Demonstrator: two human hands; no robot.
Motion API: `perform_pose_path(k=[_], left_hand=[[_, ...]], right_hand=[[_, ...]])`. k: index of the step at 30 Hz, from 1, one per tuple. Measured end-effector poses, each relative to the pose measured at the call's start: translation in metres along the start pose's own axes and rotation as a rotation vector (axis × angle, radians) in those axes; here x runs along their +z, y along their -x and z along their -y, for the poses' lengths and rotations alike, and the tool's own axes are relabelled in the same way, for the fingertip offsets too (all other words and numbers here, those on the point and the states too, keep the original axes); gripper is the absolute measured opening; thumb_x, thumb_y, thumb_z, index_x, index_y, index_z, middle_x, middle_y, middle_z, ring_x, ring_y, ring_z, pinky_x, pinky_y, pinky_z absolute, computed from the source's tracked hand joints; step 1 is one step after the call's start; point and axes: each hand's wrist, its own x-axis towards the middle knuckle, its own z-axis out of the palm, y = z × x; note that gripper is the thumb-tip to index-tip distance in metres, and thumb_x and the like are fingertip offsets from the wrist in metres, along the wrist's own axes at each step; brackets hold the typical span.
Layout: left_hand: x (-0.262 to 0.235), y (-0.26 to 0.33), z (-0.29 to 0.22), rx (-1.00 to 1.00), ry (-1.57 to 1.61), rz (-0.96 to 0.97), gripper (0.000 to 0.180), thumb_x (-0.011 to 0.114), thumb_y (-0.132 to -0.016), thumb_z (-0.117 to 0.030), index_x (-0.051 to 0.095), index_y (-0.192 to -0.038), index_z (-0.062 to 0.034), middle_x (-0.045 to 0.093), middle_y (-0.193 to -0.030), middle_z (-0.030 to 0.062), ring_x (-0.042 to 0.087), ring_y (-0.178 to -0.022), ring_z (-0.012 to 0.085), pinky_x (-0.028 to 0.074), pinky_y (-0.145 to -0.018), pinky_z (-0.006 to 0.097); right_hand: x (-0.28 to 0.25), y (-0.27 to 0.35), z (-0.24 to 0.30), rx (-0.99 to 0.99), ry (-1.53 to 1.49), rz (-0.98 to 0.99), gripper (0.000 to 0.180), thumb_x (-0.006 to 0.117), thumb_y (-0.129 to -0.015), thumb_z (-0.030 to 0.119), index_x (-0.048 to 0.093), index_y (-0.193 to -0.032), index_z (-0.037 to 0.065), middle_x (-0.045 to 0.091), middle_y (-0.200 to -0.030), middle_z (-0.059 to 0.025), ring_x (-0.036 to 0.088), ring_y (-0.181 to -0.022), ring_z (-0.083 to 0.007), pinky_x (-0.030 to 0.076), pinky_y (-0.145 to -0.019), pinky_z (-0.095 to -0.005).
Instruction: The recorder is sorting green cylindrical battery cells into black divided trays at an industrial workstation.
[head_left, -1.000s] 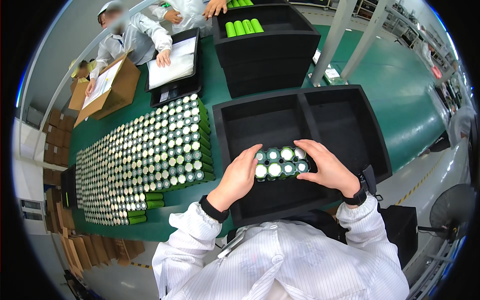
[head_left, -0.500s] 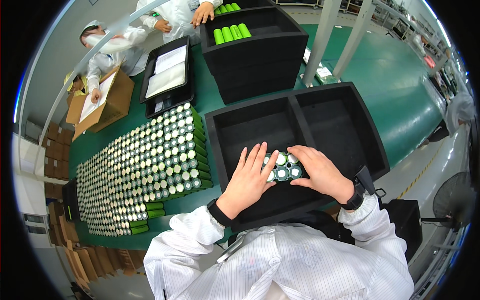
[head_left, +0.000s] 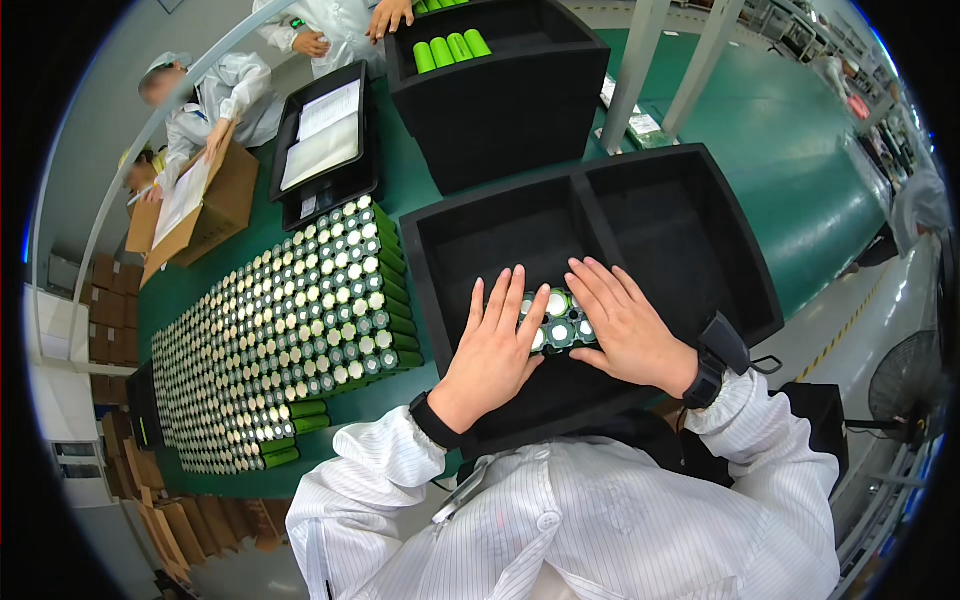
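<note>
A small block of cylindrical battery cells [head_left: 558,322], with round white and green ends facing up, sits between my two hands over the near left part of a black divided tray [head_left: 510,212]. My left hand [head_left: 490,345] presses along its left side, fingers stretched forward and thumb at the near edge. From the right, my right hand [head_left: 635,330] bears against the block, fingers long and close together, covering part of it. Whether the block touches the tray floor is hidden. To the left stands a large array of green battery cells [head_left: 290,330], ends up.
Behind the tray is a stack of black bins [head_left: 500,125] with green cells lying on top. A black tray with papers [head_left: 325,135] and an open cardboard box [head_left: 205,215] stand at the far left, near co-workers. Metal posts [head_left: 635,75] rise beyond the tray.
My right hand has shifted left and forward over the block, its fingers now straighter and covering more cells. My left hand stays at the block's left side. A co-worker's arm has moved at the box.
</note>
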Motion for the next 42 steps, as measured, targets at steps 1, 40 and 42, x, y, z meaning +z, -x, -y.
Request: perform_pose_path(k=[1,40,42], left_hand=[[0.0,0.0,0.0,0.004,-0.019,0.002,0.083,0.073,-0.078,-0.026,0.03,-0.145,-0.0036,0.025,-0.147,0.028,0.026,-0.138,0.0419,0.02,-0.113,0.054],[0.007,-0.007,-0.021,0.182,-0.121,-0.009,0.059,0.056,-0.085,-0.014,0.04,-0.142,-0.011,0.033,-0.15,0.013,0.032,-0.138,0.0319,0.026,-0.11,0.054],[0.007,-0.005,-0.022,0.173,-0.11,-0.013,0.06,0.056,-0.084,-0.01,0.04,-0.142,-0.0114,0.033,-0.15,0.0126,0.032,-0.138,0.0316,0.025,-0.11,0.054]], right_hand=[[0.001,-0.001,0.001,0.0,-0.005,0.004,0.081,0.075,-0.075,0.031,0.036,-0.137,-0.004,0.034,-0.145,-0.02,0.031,-0.137,-0.034,0.029,-0.111,-0.0458],[0.035,0.033,-0.002,0.408,-1.148,-0.188,0.052,0.053,-0.095,0.007,0.034,-0.144,0.004,0.046,-0.113,-0.0094,0.053,-0.103,-0.0161,0.045,-0.095,-0.0295],[0.039,0.033,0.0,0.428,-1.189,-0.203,0.052,0.052,-0.096,0.011,0.034,-0.145,0.004,0.046,-0.111,-0.0092,0.051,-0.103,-0.0161,0.043,-0.096,-0.0295]])
